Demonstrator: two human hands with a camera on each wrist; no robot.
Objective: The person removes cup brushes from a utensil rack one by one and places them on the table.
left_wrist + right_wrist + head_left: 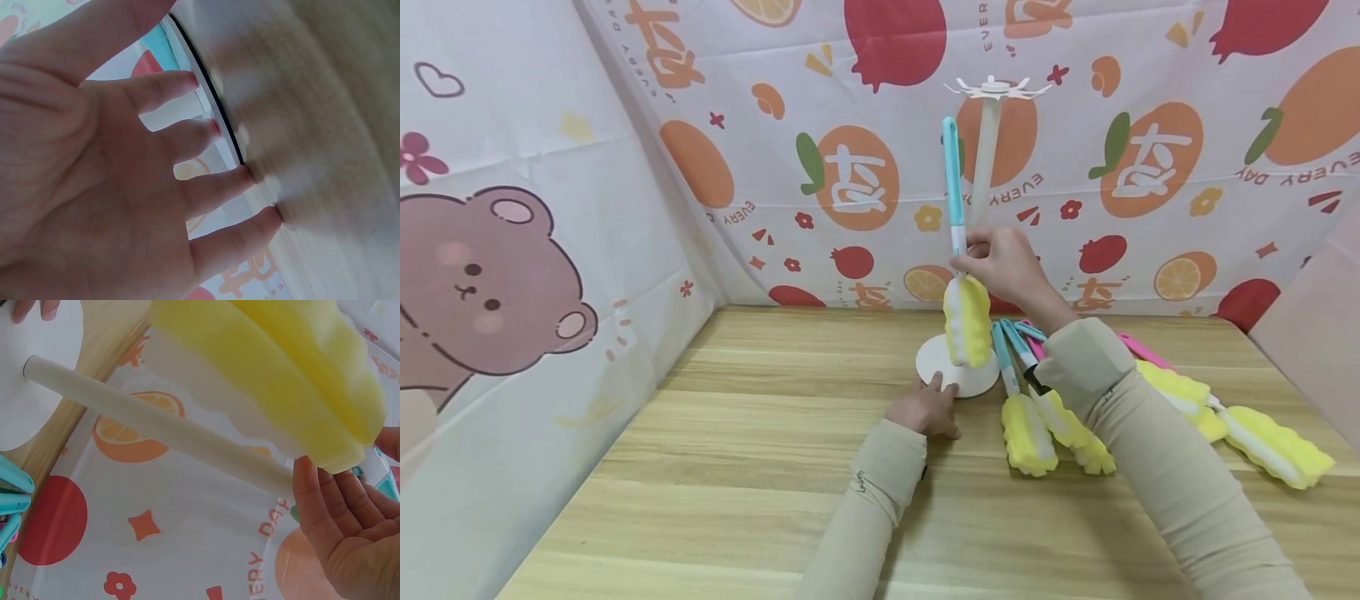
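My right hand [1009, 265] pinches a sponge bottle brush [955, 179] at the lower end of its blue handle. The brush is upright, handle up, with its yellow and white sponge head hanging below the fingers. It is in front of a white stand's pole [156, 428], whose top carries a ring of hooks [996, 88]. My left hand [923, 408] rests at the near edge of the stand's round base [934, 367]. In the left wrist view its fingers [219, 190] are extended, some tips at the base's rim and others on the tabletop.
Right of the base lie blue-handled brushes [1028, 435] with yellow and white sponge heads. More brushes, including one with a pink handle [1146, 350], lie farther right, partly behind the right forearm. A printed cloth [880, 267] hangs behind the wooden table [737, 433].
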